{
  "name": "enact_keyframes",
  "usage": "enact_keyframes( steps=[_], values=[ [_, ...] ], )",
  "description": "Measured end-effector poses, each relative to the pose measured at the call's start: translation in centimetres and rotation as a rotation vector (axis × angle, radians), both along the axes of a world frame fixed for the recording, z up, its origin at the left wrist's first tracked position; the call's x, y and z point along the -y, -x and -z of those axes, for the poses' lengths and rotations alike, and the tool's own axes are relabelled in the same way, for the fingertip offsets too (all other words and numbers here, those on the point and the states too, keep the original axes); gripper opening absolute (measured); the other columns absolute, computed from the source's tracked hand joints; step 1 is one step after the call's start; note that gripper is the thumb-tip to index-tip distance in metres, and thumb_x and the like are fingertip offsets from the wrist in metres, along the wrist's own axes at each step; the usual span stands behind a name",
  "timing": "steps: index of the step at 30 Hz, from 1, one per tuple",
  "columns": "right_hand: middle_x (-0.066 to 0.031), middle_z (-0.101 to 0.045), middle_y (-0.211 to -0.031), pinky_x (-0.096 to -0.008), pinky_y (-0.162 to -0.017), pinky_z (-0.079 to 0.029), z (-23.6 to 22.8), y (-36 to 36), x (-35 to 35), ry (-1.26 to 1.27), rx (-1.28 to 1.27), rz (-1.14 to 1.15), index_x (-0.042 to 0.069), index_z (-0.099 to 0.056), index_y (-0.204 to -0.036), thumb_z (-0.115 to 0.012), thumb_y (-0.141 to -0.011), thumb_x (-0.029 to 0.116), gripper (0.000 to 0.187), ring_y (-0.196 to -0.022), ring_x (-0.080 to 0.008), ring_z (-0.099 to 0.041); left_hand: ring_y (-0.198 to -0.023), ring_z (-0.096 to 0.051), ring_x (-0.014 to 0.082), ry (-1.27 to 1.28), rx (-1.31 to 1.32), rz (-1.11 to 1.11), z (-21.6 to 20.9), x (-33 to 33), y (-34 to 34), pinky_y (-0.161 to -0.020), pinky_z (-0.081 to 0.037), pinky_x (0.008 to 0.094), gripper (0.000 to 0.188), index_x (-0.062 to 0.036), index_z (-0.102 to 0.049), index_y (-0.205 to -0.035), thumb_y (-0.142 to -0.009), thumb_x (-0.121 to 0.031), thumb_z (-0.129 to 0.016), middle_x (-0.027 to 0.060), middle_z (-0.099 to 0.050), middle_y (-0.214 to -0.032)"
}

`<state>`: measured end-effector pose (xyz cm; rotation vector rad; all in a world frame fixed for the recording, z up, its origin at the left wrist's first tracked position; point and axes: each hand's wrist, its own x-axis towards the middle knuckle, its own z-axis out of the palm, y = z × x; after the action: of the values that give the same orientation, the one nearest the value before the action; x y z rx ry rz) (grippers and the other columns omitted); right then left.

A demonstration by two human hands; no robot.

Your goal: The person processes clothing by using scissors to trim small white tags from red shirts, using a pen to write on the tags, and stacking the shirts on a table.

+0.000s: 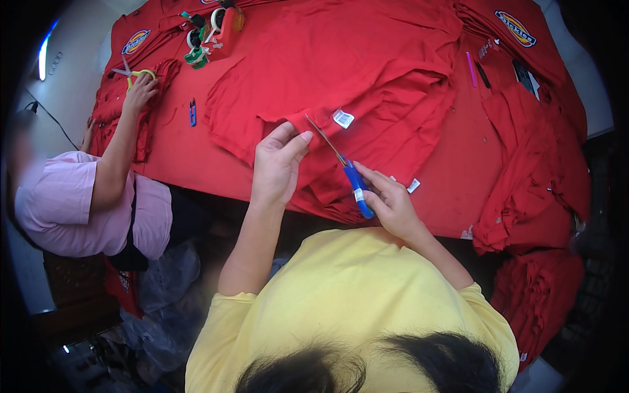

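My right hand [392, 200] grips blue-handled scissors [354, 183], the slim blades pointing up and left. Their tip lies by the thumb of my left hand [278, 160]. Closed fingers of that left hand pinch the near edge of a red garment [386, 85], which spreads in loose folds over the table. A white label [343, 118] shows on the cloth just right of the blade tip. Another small white tag [413, 186] sits beyond my right hand, at the lower edge of the cloth.
To the left a co-worker in a pink shirt [59, 196] holds yellow-handled scissors [139, 75] over folded red garments [118, 108]. Blue thread snips [192, 112], a red tape dispenser [224, 36], a pink pen [472, 69] and a black pen [483, 75] lie about. Red garments [531, 170] pile up on the right.
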<state>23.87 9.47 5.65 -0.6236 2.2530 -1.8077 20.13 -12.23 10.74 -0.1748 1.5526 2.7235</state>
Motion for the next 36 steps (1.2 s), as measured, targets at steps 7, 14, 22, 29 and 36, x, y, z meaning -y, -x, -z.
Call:
enact_keyframes(
  steps=[7,14,22,29,36],
  values=[
    [-0.0176,-0.061,-0.114,-0.0336,-0.09,-0.046,-1.0,-0.7,0.1,0.009,0.104,0.004,0.003,-0.045,-0.136,-0.057,-0.089,0.011,0.05,-0.1,-0.0262,-0.062,-0.096,-0.059,0.0134,0.092,-0.001,0.002,0.0,0.2,-0.5,-0.087,-0.048,0.0267,0.03,0.0069,-0.057,-0.116,-0.086,0.004,-0.059,0.0091,-0.063,-0.108],
    [-0.0166,-0.061,-0.115,-0.0304,-0.087,-0.046,-0.8,-0.4,0.5,0.052,-0.033,-0.013,0.003,-0.045,-0.136,-0.059,-0.089,0.012,0.05,-0.099,-0.0213,-0.062,-0.1,-0.058,0.0127,0.129,-0.018,0.012,-0.4,-0.4,-1.1,-0.09,-0.046,0.0262,0.038,0.0062,-0.054,-0.122,-0.084,0.006,-0.059,0.0085,-0.061,-0.11],
    [-0.011,-0.061,-0.108,-0.0265,-0.081,-0.049,-1.6,-0.4,-0.2,0.039,0.244,-0.03,0.001,-0.046,-0.136,-0.055,-0.088,0.001,0.05,-0.09,-0.0123,-0.06,-0.103,-0.057,0.0124,-0.003,0.02,0.033,0.5,0.3,-1.2,-0.084,-0.048,0.0255,0.04,0.0033,-0.051,-0.125,-0.086,0.004,-0.058,0.0077,-0.059,-0.115],
    [-0.0173,-0.063,-0.105,-0.0328,-0.086,-0.045,-1.1,-0.7,0.4,0.032,0.004,-0.024,0.002,-0.046,-0.135,-0.061,-0.088,0.019,0.052,-0.095,-0.0252,-0.062,-0.099,-0.058,0.0115,0.163,0.003,0.0,0.3,-0.1,-1.8,-0.08,-0.05,0.0241,0.042,0.0027,-0.05,-0.127,-0.086,0.005,-0.058,0.0068,-0.059,-0.114],
    [-0.0185,-0.063,-0.111,-0.0333,-0.088,-0.045,-0.6,-0.4,0.5,0.078,0.054,-0.016,0.001,-0.046,-0.135,-0.059,-0.089,0.014,0.049,-0.1,-0.0252,-0.062,-0.091,-0.057,0.0091,0.131,0.032,0.013,-0.1,-0.7,-2.2,-0.077,-0.05,0.0229,0.042,0.0025,-0.051,-0.126,-0.085,0.004,-0.06,0.0048,-0.06,-0.103]
  ],
)
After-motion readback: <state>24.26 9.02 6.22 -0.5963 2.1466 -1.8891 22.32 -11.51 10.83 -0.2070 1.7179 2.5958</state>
